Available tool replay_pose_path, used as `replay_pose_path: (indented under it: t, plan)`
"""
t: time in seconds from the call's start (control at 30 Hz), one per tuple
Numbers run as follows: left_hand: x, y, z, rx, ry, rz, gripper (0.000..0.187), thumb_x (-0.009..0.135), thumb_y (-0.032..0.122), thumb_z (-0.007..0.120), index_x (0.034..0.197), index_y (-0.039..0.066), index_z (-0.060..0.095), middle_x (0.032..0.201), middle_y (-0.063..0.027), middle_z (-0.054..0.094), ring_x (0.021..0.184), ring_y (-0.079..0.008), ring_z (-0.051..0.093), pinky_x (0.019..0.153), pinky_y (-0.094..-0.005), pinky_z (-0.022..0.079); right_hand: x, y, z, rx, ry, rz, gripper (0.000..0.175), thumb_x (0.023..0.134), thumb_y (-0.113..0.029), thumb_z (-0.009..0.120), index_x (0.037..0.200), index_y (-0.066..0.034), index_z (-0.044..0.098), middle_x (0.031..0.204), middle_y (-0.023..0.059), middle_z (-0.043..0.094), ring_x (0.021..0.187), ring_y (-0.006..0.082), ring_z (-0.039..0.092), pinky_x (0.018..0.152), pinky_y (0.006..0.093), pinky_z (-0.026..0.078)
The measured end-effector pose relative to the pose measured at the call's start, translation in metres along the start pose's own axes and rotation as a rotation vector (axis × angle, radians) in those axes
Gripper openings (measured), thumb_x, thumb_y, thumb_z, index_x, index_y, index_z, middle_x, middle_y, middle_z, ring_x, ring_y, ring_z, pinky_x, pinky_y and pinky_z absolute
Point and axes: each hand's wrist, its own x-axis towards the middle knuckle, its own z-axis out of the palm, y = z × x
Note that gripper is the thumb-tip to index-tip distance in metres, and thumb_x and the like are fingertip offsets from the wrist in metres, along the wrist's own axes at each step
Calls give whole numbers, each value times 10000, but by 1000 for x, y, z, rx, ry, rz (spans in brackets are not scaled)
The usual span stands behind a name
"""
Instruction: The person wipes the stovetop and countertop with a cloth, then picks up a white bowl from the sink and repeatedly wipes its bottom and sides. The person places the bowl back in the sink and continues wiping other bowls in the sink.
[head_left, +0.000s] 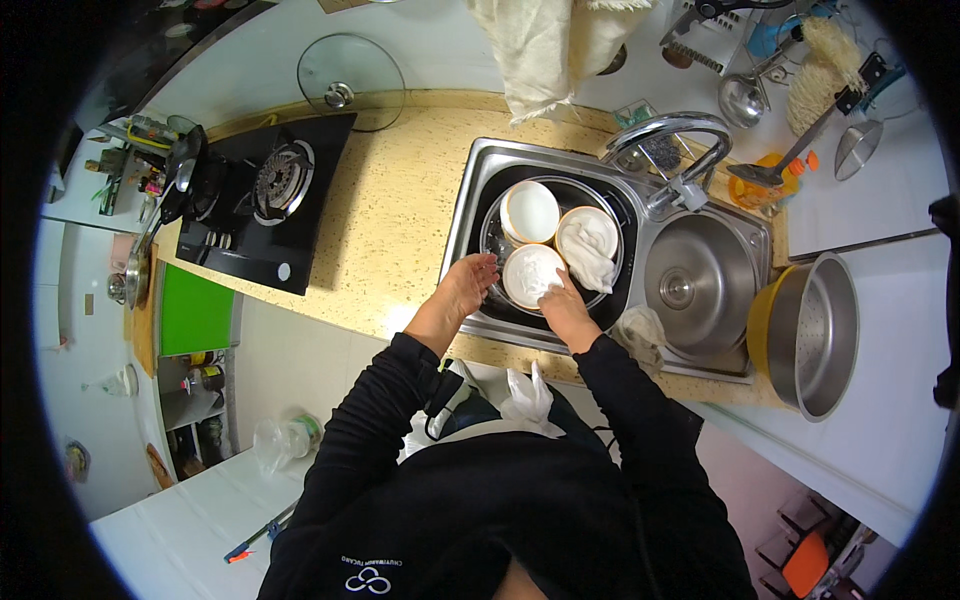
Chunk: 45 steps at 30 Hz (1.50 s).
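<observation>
My right hand (564, 306) pinches the right rim of a white bowl (531, 271) with an orange edge, which has whitish liquid or suds inside. My left hand (470, 285) is just left of that bowl, fingers apart and holding nothing. Behind it sits another white bowl (531, 210). A third bowl (604, 223), to the right, has a wet white cloth (589, 259) draped in it and over its edge. All three are in a round metal basin (619, 225) inside the dark left sink compartment (480, 196).
A chrome faucet (675, 127) arches over the sink's divider. The round right compartment (701, 285) has a rag (640, 334) at its front left edge. A metal colander (817, 337) leans at the far right. A gas hob (266, 202) lies left on the speckled countertop (397, 195).
</observation>
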Motion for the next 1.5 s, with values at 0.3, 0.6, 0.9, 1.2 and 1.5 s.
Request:
replay_pose_path:
  t: [0.3, 0.6, 0.9, 1.2, 1.5]
  plan:
    - [0, -18, -6, 79, 27, 45, 333, 926, 291, 485, 1203, 151, 604, 1213, -26, 578, 1163, -183, 472, 995, -352, 279, -2, 13, -43, 624, -21, 210, 158, 863, -151, 575, 957, -60, 665, 841, 98, 678, 853, 202, 625, 995, 368, 362]
    - [2, -21, 7, 113, -23, 52, 374, 925, 341, 527, 1224, 117, 552, 1241, -56, 529, 1132, -206, 466, 1008, -389, 306, -1, 30, -75, 2415, 293, 699, 397, 993, -215, 451, 1317, 14, 430, 1285, 126, 535, 1163, 232, 530, 1022, 392, 395]
    - [-52, 21, 67, -101, -419, 145, 447, 934, 443, 537, 1207, 89, 551, 1145, -64, 620, 1040, -192, 609, 910, -382, 485, -9, 29, -146, 2587, 403, 569, 397, 998, -244, 420, 1309, 2, 432, 1331, 140, 490, 1257, 270, 447, 1056, 456, 348]
    - [-102, 51, 83, -310, -640, 310, 368, 941, 254, 565, 1213, 8, 535, 1196, -121, 608, 1121, -236, 586, 1022, -412, 429, -4, 3, -217, 1990, 412, 456, 701, 898, -175, 598, 1477, -47, 222, 1378, 108, 426, 1244, 215, 442, 1033, 373, 346]
    - [-108, 55, 81, -279, -567, 374, 338, 933, 244, 577, 1173, 5, 558, 1147, -111, 627, 1069, -216, 607, 981, -382, 463, 7, -10, -215, 1933, 477, 435, 827, 825, 7, 579, 1501, -42, 106, 1427, 132, 361, 1260, 209, 424, 1035, 326, 362]
